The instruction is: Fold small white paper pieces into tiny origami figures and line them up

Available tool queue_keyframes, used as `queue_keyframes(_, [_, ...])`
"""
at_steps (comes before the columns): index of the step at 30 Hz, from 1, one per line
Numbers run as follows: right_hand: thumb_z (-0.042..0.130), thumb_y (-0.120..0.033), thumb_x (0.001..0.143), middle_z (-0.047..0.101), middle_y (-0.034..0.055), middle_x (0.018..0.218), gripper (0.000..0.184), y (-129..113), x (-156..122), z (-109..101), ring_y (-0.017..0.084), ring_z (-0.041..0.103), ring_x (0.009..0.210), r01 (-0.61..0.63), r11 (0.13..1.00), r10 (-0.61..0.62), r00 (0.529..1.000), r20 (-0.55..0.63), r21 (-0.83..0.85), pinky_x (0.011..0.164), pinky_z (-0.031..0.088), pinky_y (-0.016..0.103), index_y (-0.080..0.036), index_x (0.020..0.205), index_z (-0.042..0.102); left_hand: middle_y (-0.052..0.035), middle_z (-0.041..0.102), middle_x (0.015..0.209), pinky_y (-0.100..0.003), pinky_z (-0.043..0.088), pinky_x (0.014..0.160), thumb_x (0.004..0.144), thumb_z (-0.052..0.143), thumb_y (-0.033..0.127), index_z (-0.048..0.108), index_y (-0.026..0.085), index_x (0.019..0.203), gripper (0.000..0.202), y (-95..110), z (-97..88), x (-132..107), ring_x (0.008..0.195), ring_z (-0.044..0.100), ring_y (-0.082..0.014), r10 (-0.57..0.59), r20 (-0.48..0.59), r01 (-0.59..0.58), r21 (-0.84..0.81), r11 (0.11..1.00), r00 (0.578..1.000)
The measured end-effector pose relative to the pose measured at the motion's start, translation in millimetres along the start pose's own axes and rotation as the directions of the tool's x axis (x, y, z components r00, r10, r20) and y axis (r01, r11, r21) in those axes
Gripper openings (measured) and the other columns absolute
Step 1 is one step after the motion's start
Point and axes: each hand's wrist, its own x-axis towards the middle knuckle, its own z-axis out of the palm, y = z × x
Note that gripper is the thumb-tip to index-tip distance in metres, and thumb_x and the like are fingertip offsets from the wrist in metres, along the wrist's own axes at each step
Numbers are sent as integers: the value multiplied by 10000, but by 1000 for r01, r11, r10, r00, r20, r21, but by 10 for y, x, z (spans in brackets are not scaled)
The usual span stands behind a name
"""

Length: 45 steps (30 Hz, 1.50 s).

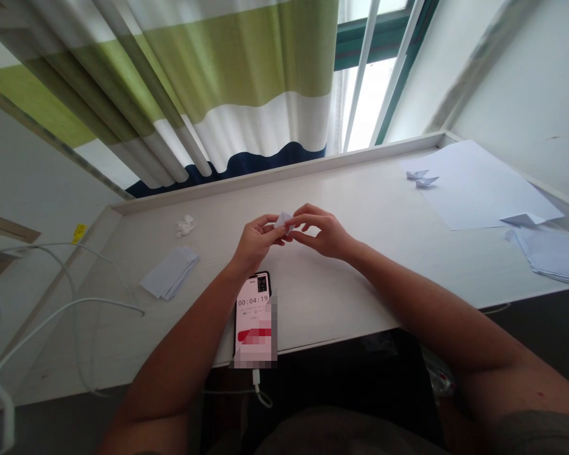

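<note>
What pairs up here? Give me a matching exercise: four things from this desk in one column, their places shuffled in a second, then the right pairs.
Things:
1. Small folded paper piece
2. Phone
3. Crumpled white scrap
4. Large white paper sheet

Places:
A. Right side of the desk, under small folded paper shapes
B. Pinched between the left hand and right hand
C. Near the desk's front edge, below the left hand
D. Left of the hands, beyond a stack of paper slips

Pairs: 1-B, 2-C, 3-D, 4-A

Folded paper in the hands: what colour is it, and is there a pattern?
Plain white, no visible pattern; the folded paper shows best in the head view.
</note>
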Motion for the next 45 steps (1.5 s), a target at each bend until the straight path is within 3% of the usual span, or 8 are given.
queue_keyframes(8, [782, -296, 1000, 739, 76, 1159, 231, 39, -18, -49, 213, 719, 972, 28, 998, -24, 996, 88, -52, 806, 671, 390, -257, 1227, 801, -83, 820, 871, -310, 630, 731, 797, 875, 404, 812, 141, 865, 279, -6, 9, 29, 751, 762, -178, -70, -73, 68, -28, 997, 995])
queue_keyframes(13, [803, -328, 996, 750, 73, 1142, 220, 39, -16, -68, 212, 724, 964, 32, 998, -25, 994, 106, -60, 812, 650, 387, -262, 1206, 812, -61, 819, 834, -367, 669, 800, 764, 916, 341, 809, 137, 1005, 333, -10, 24, 13, 712, 760, -170, -86, -71, 82, -49, 995, 994])
queue_keyframes(16, [835, -322, 974, 761, 77, 1120, 221, 28, -8, -78, 220, 737, 965, 45, 998, -40, 993, 114, -38, 850, 641, 404, -250, 1182, 823, -57, 809, 782, -392, 679, 820, 779, 922, 323, 776, 130, 966, 306, 15, 35, -6, 693, 762, -173, -97, -71, 95, -40, 995, 993])
queue_keyframes(26, [814, -467, 974, 780, 66, 1056, 210, 12, 9, -44, 222, 757, 948, -138, 982, 134, 990, 41, 128, 874, 662, 429, -266, 1012, 860, -75, 836, 875, -424, 681, 921, 802, 952, 350, 749, 133, 969, 341, 18, 57, -21, 833, 815, -209, -72, -23, 71, -56, 996, 997])
queue_keyframes(34, [848, -416, 955, 760, 73, 1102, 247, 14, -9, -92, 218, 735, 943, 16, 1000, -15, 991, 134, -7, 894, 632, 419, -262, 1147, 829, -84, 816, 809, -463, 678, 934, 846, 928, 305, 744, 115, 1000, 306, 24, 52, -18, 820, 833, -241, -144, -29, 140, -105, 985, 989])
queue_keyframes(38, [791, -389, 1011, 757, 71, 1066, 138, 30, -5, -71, 229, 733, 947, 54, 997, -49, 995, 83, -62, 864, 614, 416, -258, 1031, 830, -77, 825, 840, -454, 684, 933, 831, 939, 293, 751, 122, 968, 288, -6, 49, -16, 790, 819, -211, -156, -25, 153, -107, 982, 987])
queue_keyframes(45, [659, -420, 1087, 756, 86, 1071, 263, 18, 20, -25, 243, 711, 1000, 21, 991, -19, 1000, 19, -129, 898, 611, 444, -235, 923, 747, -85, 841, 913, -453, 676, 947, 830, 939, 417, 780, 136, 1015, 372, -37, 49, -27, 871, 828, -224, -75, 54, 80, -84, 993, 996])
